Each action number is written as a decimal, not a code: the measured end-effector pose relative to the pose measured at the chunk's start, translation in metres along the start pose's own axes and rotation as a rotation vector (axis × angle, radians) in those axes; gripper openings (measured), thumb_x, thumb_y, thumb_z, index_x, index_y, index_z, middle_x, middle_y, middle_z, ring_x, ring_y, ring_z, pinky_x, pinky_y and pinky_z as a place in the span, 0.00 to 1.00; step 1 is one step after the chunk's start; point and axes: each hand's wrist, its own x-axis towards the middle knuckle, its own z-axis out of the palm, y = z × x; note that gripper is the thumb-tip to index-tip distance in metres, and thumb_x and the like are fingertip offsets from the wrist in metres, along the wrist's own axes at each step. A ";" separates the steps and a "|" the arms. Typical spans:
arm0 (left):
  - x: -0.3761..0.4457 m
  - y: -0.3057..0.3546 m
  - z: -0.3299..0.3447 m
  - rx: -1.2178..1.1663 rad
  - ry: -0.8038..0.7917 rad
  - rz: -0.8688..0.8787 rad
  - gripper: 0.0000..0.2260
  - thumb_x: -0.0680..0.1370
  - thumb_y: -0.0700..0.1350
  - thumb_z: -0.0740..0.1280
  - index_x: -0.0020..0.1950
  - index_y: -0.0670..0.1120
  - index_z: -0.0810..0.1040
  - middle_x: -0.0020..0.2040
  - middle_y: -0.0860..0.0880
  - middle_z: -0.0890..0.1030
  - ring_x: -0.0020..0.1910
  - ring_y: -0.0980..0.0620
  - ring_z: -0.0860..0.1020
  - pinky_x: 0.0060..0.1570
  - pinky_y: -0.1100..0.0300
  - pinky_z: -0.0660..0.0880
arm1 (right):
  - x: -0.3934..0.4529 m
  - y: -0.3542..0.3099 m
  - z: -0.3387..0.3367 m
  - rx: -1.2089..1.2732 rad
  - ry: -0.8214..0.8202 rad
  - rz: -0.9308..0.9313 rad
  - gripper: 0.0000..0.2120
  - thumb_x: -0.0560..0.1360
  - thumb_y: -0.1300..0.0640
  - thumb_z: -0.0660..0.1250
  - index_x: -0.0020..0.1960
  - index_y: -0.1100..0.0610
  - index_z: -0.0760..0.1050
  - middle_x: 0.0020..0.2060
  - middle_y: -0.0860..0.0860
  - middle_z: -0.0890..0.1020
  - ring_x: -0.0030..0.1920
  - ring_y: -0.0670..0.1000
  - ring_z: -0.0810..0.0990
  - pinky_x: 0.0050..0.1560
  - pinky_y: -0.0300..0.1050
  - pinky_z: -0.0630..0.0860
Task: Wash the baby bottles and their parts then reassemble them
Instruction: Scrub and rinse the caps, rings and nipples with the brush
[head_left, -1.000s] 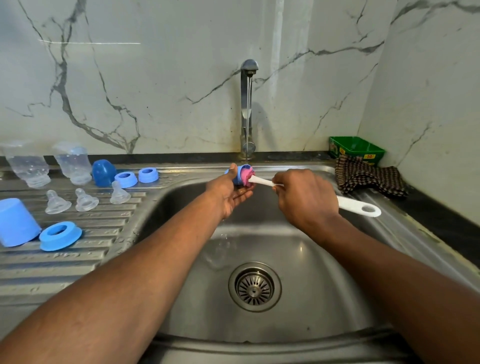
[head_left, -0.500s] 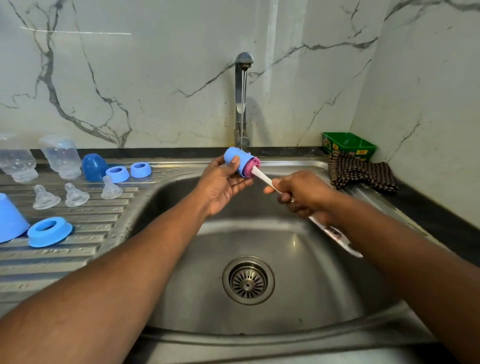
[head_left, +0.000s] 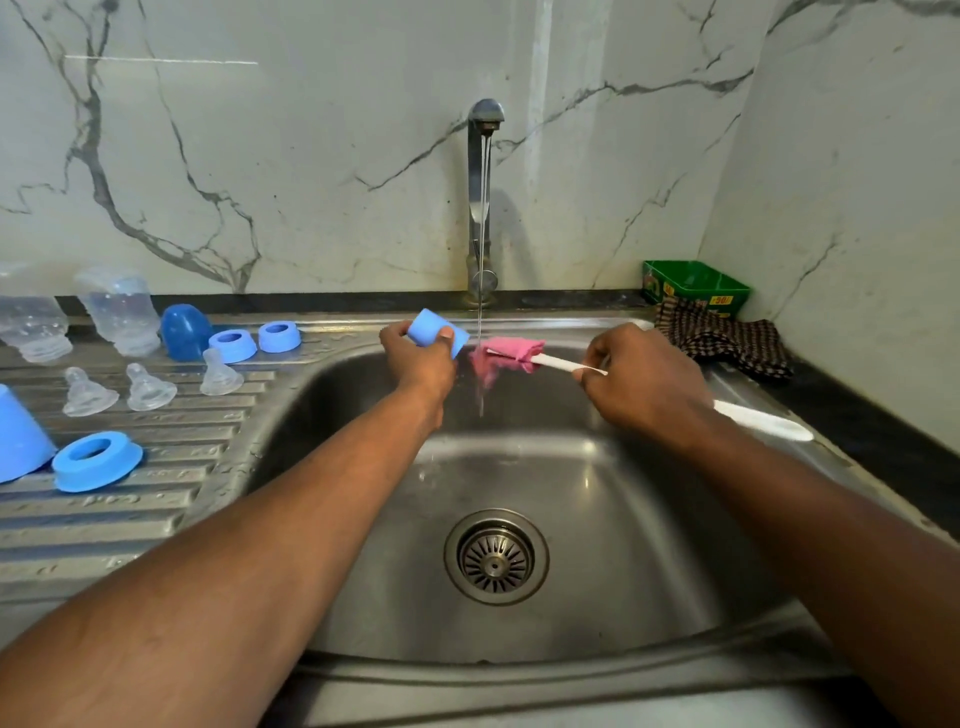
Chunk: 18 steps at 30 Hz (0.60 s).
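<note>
I see white marble-look wall (head_left: 322, 156) with grey veins behind a steel sink (head_left: 649, 519), meeting a second wall (head_left: 857, 182) at the right corner. A dark counter strip (head_left: 857, 415) runs along the sink's right edge. Light glares softly off the wall.

Green box (head_left: 696, 287) in corner; checked cloth (head_left: 722, 339) just before it.

green box (head_left: 695, 285), yellow tag reading "50"

Two bottles (head_left: 122, 312), three teats (head_left: 148, 388) (clear), three rings (head_left: 97, 460), seemingly three caps (head_left: 437, 332).
</note>
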 end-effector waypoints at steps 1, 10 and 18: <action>0.002 -0.002 -0.004 0.015 -0.030 -0.027 0.14 0.81 0.42 0.65 0.65 0.47 0.67 0.59 0.38 0.79 0.37 0.47 0.77 0.29 0.62 0.75 | -0.001 0.003 -0.002 -0.007 0.014 0.008 0.08 0.77 0.49 0.66 0.50 0.50 0.82 0.48 0.54 0.83 0.49 0.57 0.80 0.49 0.48 0.77; -0.015 0.028 -0.011 -0.361 -0.548 -0.297 0.17 0.80 0.51 0.51 0.47 0.41 0.73 0.31 0.44 0.73 0.25 0.52 0.67 0.26 0.63 0.64 | -0.004 0.001 -0.004 0.337 0.180 -0.192 0.10 0.78 0.50 0.68 0.57 0.49 0.83 0.42 0.54 0.86 0.44 0.55 0.82 0.46 0.49 0.77; -0.007 0.025 -0.004 -0.415 -0.522 -0.305 0.20 0.83 0.56 0.52 0.48 0.42 0.74 0.31 0.46 0.72 0.22 0.54 0.64 0.21 0.66 0.61 | -0.001 -0.005 0.012 0.409 0.171 -0.150 0.07 0.77 0.49 0.69 0.47 0.51 0.82 0.27 0.46 0.75 0.29 0.49 0.74 0.34 0.44 0.68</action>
